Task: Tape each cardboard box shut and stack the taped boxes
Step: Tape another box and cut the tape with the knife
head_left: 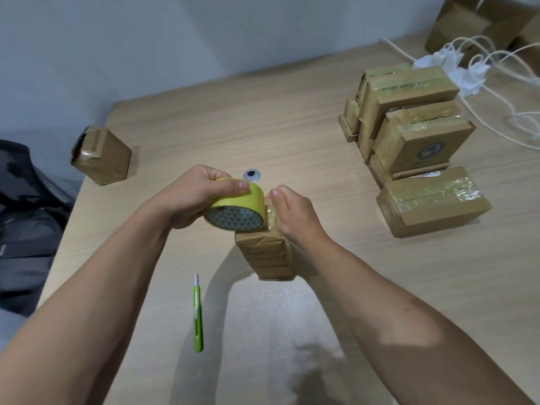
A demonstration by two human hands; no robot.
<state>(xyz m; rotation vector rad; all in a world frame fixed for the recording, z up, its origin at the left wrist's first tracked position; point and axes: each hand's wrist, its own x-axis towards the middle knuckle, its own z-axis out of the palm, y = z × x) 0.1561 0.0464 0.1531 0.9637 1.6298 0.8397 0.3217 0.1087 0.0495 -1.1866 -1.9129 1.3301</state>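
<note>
Left hand [193,197] grips yellow tape roll [235,207] against small box [266,252], right hand [295,214] fingers clamped on box top

Left hand [193,197] curled, fingers gripping; right hand [295,214] palm down, fingers pressing; both forearms extended forward.

beside the grip, the tape roll [233,207] looks glossy yellow-green plastic; the box [264,252] under it matt brown cardboard under shiny film; table [263,121] pale wood-grain.
</note>
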